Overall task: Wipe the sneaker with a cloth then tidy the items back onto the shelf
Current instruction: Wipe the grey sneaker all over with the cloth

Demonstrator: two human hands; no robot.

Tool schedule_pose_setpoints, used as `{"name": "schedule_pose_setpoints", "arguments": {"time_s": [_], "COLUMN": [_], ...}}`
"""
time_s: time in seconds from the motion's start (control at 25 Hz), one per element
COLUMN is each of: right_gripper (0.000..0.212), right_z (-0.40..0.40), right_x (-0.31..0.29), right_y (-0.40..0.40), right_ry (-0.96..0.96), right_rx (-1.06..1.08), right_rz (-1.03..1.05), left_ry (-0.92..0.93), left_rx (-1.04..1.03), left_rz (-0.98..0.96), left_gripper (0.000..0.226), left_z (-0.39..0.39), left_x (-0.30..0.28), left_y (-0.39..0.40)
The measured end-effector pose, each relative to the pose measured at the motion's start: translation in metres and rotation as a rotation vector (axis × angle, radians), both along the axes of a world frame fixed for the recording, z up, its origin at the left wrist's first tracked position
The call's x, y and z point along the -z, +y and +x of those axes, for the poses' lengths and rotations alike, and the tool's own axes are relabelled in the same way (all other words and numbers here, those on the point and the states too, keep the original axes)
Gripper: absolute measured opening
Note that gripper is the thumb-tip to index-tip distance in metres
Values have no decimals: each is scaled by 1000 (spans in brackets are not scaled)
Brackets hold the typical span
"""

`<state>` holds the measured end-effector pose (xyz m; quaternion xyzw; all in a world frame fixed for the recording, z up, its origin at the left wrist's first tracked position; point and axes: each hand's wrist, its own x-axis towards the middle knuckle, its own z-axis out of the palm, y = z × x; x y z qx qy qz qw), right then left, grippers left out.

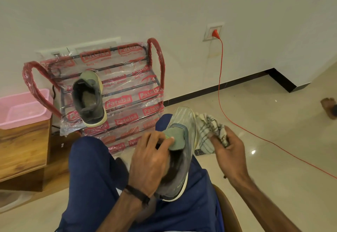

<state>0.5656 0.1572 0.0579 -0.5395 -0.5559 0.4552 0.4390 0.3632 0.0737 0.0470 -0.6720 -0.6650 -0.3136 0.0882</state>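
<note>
Sneaker [182,151] rests on the seated person's right thigh, left hand [149,162] reaching into its opening, fingers curled round the tongue. Right hand [228,151] just beside the toe, gripping a bunched checked cloth [209,131]. Second sneaker [88,98] sits on the plastic-wrapped red shelf [127,93] against a white wall; glossy tiled floor [273,122]

Plastic-wrapped red shelf [142,93] on floor [273,122], sneaker [89,100] aboard.
</note>
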Motion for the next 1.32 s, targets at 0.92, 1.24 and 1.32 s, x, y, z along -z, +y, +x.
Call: {"name": "schedule_pose_setpoints", "arguments": {"time_s": [0.92, 1.24, 1.32], "right_gripper": [86, 73, 80], "right_z": [-8, 3, -9], "right_x": [31, 33, 28], "right_y": [-27, -12, -10], "right_ry": [-588, -343, -306], "right_rx": [-528, -195, -96], "right_rz": [459, 321, 331], "left_ry": [52, -136, -174], "left_rx": [4, 28, 24], "left_rz": [-270, -156, -170], "left_gripper": [37, 15, 14], "left_z": [6, -22, -23], "left_x": [-4, 18, 23], "left_y": [-8, -27, -28]}}
